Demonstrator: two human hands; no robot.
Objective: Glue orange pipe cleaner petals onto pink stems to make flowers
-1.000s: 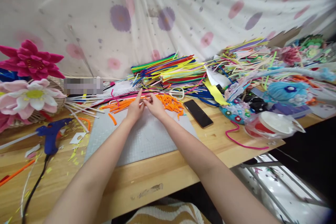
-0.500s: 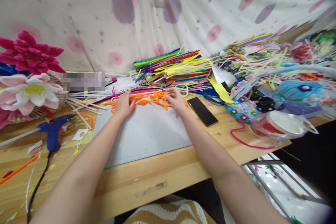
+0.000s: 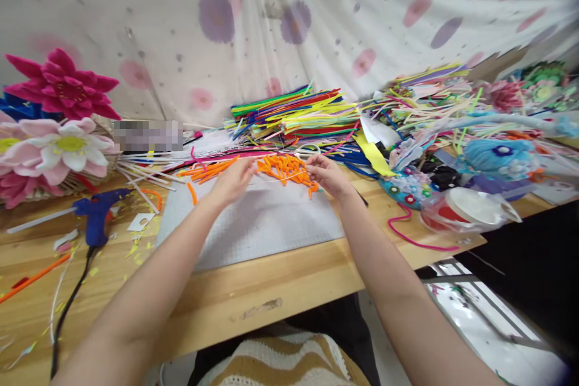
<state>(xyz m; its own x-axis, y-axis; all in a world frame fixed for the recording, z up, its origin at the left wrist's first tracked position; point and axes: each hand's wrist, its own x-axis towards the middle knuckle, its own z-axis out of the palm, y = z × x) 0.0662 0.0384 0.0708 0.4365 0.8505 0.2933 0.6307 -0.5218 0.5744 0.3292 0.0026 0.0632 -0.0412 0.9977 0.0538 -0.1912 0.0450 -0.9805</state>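
Above the grey cutting mat (image 3: 271, 229), a thin pale strand (image 3: 281, 180), wire or thread, runs nearly level between my two hands. My left hand (image 3: 234, 182) pinches its left end with the fingertips. The other end is between the closed fingertips of my right hand (image 3: 329, 175). Just behind the strand lies a heap of short orange pipe-cleaner pieces (image 3: 283, 167) on the mat's far part. Straighter orange pipe cleaners (image 3: 208, 171) lie beyond my left hand. My right forearm hides most of a dark phone.
A blue glue gun (image 3: 97, 217) with its cord lies at the left, below fabric flowers (image 3: 67, 145). Bundles of coloured pipe cleaners (image 3: 298, 111) are stacked along the curtain. At the right are blue flower pieces (image 3: 500, 157), a clear-wrapped tub (image 3: 468, 208) and a pink pipe cleaner (image 3: 416, 241).
My hands have come off the orange pieces toward me and now hold a thin strand between them. The orange pieces form a denser heap. My right arm now covers the phone.
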